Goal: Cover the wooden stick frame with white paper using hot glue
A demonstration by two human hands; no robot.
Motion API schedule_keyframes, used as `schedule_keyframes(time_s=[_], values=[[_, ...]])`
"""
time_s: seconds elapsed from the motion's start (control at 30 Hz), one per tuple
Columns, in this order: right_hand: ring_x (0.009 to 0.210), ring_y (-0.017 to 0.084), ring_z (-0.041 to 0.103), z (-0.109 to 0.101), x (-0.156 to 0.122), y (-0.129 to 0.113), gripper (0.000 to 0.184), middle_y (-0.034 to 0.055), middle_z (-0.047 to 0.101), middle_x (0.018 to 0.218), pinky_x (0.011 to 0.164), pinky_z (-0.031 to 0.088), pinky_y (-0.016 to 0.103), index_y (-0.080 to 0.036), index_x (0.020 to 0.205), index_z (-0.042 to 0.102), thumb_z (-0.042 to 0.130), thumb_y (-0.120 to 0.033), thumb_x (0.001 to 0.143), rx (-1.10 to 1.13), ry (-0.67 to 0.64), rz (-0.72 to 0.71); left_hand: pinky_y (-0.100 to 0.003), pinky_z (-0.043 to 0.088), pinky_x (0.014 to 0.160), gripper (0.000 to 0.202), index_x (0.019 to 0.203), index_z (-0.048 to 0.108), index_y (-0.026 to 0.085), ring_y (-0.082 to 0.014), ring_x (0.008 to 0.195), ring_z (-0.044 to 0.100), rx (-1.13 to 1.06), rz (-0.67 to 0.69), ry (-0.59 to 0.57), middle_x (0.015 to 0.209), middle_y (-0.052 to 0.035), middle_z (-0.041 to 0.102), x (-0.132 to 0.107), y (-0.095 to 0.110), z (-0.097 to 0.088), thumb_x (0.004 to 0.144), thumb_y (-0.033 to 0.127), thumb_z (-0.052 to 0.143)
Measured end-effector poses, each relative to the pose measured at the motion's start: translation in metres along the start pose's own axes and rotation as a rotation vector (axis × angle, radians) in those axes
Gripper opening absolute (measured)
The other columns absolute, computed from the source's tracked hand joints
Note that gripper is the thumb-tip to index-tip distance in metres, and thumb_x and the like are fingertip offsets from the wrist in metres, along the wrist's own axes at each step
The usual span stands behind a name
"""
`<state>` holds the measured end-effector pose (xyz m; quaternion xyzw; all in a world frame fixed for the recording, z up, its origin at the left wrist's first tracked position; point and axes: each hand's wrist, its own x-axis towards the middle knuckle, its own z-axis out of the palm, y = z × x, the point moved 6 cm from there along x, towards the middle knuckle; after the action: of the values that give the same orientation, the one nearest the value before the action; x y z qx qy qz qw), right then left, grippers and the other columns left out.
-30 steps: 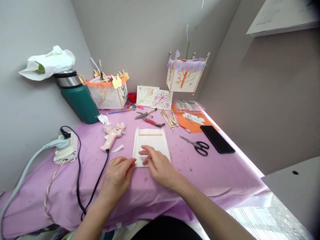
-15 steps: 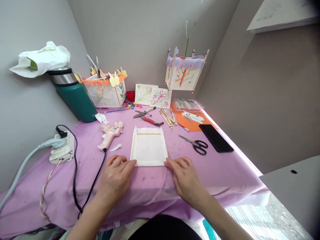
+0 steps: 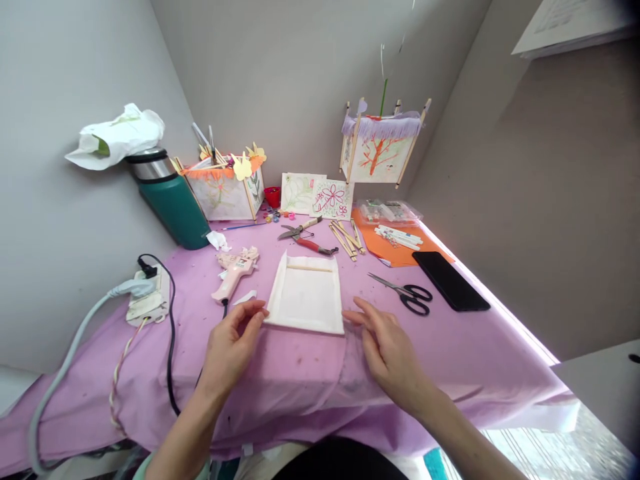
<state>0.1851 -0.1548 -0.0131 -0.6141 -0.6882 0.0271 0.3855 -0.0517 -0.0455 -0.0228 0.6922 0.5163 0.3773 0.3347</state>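
A white panel (image 3: pixel 310 297) of paper or cloth lies on the table before me, its edges folded inward. One thin wooden stick (image 3: pixel 309 269) shows along its far end. My left hand (image 3: pixel 233 343) pinches the panel's near left corner between thumb and fingers. At the near right corner, my right hand (image 3: pixel 390 350) has its fingers apart, the fingertips beside the edge; whether they touch it I cannot tell. A pink glue gun (image 3: pixel 235 277) rests left of the panel, and black-handled scissors (image 3: pixel 407 293) lie to its right.
Behind the panel are red-handled pruning shears (image 3: pixel 310 243) and several short sticks (image 3: pixel 347 240). A phone (image 3: pixel 450 280) and orange paper (image 3: pixel 385 257) lie at right. A green bottle (image 3: pixel 173 207), a power strip (image 3: pixel 153 300) and cords occupy the left. A decorated paper lantern (image 3: pixel 383 160) hangs at the back.
My right hand has let go of the near right corner and its fingers have spread. The panel has turned slightly. The whole view has shifted a little.
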Motion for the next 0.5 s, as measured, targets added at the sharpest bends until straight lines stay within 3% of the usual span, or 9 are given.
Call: schedule_keyframes(time_s=[0.1, 0.3, 0.43, 0.5], values=[[0.094, 0.023, 0.056, 0.003, 0.002, -0.012, 0.054, 0.0075, 0.067, 0.114, 0.087, 0.041, 0.044, -0.017, 0.136, 0.033, 0.039, -0.003, 0.084, -0.034, -0.029, -0.093, -0.033, 0.049, 0.086, 0.024, 0.102, 0.062, 0.019, -0.0188, 0.096, 0.063, 0.144, 0.176, 0.092, 0.107, -0.0059, 0.066, -0.006, 0.014, 0.000, 0.086, 0.034, 0.052], [0.093, 0.025, 0.055, 0.025, 0.007, -0.032, 0.059, 0.0140, 0.066, 0.107, 0.085, 0.041, 0.045, -0.010, 0.136, 0.037, 0.040, 0.000, 0.078, -0.123, -0.143, -0.226, -0.032, 0.050, 0.081, 0.020, 0.105, 0.059, 0.019, -0.0192, 0.093, 0.062, 0.312, 0.440, 0.124, 0.100, -0.0064, 0.066, -0.015, 0.031, 0.011, 0.088, 0.020, 0.048], [0.085, 0.024, 0.056, 0.037, 0.009, -0.036, 0.058, 0.0141, 0.067, 0.094, 0.083, 0.041, 0.046, -0.005, 0.136, 0.038, 0.039, 0.001, 0.078, -0.197, -0.115, -0.292, -0.035, 0.050, 0.082, 0.024, 0.107, 0.060, 0.017, -0.0201, 0.090, 0.061, 0.441, 0.675, 0.013, 0.094, -0.0073, 0.068, -0.026, 0.045, 0.030, 0.087, 0.013, 0.047], [0.082, 0.023, 0.056, 0.040, 0.010, -0.036, 0.058, 0.0131, 0.067, 0.090, 0.087, 0.040, 0.047, -0.004, 0.136, 0.039, 0.039, 0.001, 0.078, -0.232, -0.108, -0.293, -0.035, 0.051, 0.077, 0.024, 0.107, 0.061, 0.017, -0.0207, 0.084, 0.061, 0.501, 0.708, -0.039, 0.088, -0.0077, 0.068, -0.030, 0.047, 0.041, 0.087, 0.013, 0.047]])
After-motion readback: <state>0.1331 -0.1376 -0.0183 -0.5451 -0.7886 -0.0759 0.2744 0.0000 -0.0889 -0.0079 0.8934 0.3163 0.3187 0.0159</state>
